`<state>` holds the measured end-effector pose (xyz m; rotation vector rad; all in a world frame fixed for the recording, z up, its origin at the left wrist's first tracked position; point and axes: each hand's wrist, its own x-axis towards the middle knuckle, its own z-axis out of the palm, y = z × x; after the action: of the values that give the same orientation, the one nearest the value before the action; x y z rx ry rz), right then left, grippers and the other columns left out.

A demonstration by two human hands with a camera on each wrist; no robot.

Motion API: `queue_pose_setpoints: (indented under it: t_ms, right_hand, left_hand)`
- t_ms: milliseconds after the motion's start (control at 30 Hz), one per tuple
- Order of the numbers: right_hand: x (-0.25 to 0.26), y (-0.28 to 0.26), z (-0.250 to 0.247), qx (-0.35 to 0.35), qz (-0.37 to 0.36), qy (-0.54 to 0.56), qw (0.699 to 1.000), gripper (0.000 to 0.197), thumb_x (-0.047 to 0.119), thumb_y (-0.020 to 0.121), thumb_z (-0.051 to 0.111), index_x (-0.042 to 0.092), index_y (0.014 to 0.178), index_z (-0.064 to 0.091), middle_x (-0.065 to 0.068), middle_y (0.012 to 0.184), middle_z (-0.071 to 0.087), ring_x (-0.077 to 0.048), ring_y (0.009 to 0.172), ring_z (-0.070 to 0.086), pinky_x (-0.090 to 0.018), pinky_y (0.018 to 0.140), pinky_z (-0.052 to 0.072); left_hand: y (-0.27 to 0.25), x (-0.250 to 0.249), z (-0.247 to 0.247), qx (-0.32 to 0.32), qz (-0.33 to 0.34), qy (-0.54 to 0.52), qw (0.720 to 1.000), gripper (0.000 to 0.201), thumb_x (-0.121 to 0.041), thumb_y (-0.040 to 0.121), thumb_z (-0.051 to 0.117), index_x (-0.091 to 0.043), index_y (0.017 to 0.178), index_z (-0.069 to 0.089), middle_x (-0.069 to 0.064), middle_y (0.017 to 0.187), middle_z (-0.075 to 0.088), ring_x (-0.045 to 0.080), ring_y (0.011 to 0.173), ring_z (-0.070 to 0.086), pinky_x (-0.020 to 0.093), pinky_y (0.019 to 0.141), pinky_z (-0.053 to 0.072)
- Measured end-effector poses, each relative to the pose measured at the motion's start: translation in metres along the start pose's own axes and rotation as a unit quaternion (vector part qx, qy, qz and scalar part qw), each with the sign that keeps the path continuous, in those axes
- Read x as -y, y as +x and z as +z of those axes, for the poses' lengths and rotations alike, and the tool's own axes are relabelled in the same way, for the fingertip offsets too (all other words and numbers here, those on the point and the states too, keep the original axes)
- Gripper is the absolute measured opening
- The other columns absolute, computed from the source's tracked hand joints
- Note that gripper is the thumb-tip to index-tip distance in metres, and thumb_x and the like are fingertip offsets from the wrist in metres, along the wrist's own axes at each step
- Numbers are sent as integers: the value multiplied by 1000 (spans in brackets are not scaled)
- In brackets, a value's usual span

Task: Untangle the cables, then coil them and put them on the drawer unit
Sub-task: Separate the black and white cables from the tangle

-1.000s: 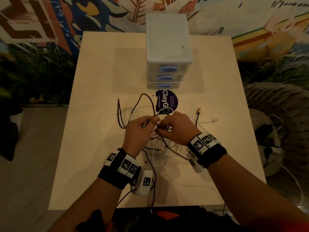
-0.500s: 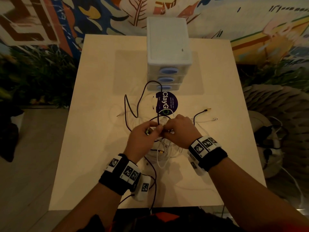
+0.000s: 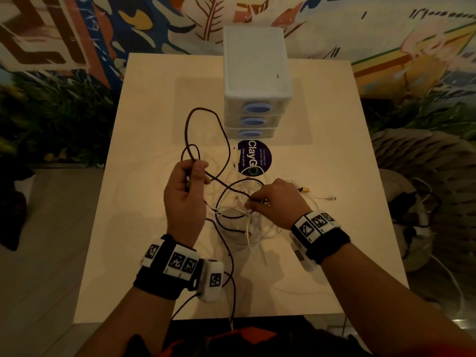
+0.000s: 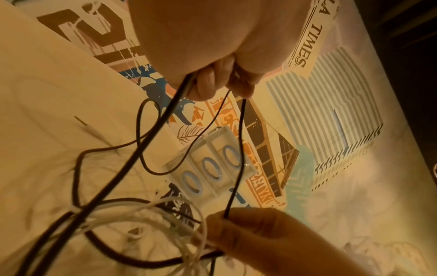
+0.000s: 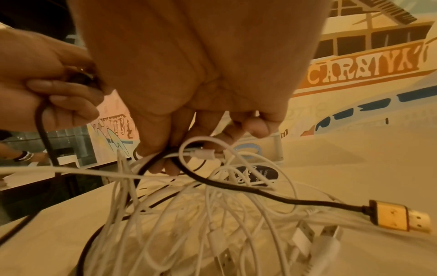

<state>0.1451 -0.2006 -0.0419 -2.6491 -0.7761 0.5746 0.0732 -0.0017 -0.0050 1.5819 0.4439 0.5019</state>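
Thin dark cable (image 3: 223,130) looped between left hand (image 3: 184,194) and right hand (image 3: 277,202).

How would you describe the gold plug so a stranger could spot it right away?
Start at the white drawer unit at the table's far edge, then come toward the right hand. Just beyond its knuckles lies the gold plug, ending a dark cable. It is the only metallic gold connector; the neighbouring plugs are white.

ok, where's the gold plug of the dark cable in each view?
Head: gold plug on the table, just right of the right hand.
Left wrist: not in view.
Right wrist: gold plug at lower right, beside the white cables.
Shared landmark: drawer unit.
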Motion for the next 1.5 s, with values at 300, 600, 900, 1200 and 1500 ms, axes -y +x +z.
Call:
queue_pose_setpoints:
  t_ms: [300, 600, 900, 1200, 1500]
  right_hand:
    - [18, -7, -6, -57, -60, -100, 992, 35, 57, 94, 48, 35, 97, 76, 14, 86, 69, -21, 94, 50, -38, 79, 35]
    - [17, 2, -11, 9, -73, 7, 997, 27, 41, 101, 56, 29, 114, 75, 3, 98, 72, -17, 92, 61, -27, 73, 37]
    - [13, 4, -18, -7, -65, 13, 998, 31, 44, 102, 53, 31, 122, 73, 4, 114, 75, -20, 102, 66, -26, 79, 42]
    - [3, 4, -15, 6, -36, 97, 995, 27, 39, 102, 56, 25, 115, 74, 1, 106, 74, -17, 98, 65, -24, 72, 34]
    - [-2, 8, -14, 0, -27, 140, 990, 25, 47, 97, 62, 30, 109, 76, 9, 99, 75, -9, 90, 66, -31, 84, 52]
  left_hand:
    - [-27, 23, 22, 239, -137, 64, 959, 22, -32, 106, 51, -20, 101, 68, -7, 74, 66, 6, 72, 63, 22, 71, 54]
    - [-16, 11, 23, 102, -43, 24, 994, 32, -26, 111, 37, -16, 91, 60, -6, 69, 53, 8, 64, 48, 19, 61, 39]
    - [-14, 8, 25, 81, -41, 45, 995, 8, -40, 102, 56, -35, 98, 61, -8, 84, 64, 13, 71, 58, 22, 62, 50]
    - [-17, 13, 30, 99, -27, 52, 993, 29, -22, 110, 42, -22, 93, 66, -7, 73, 62, 4, 68, 57, 19, 66, 47]
    - [-19, 2, 30, -12, 53, 27, 998, 27, -26, 110, 39, -24, 96, 62, -5, 76, 58, 8, 61, 48, 21, 60, 39]
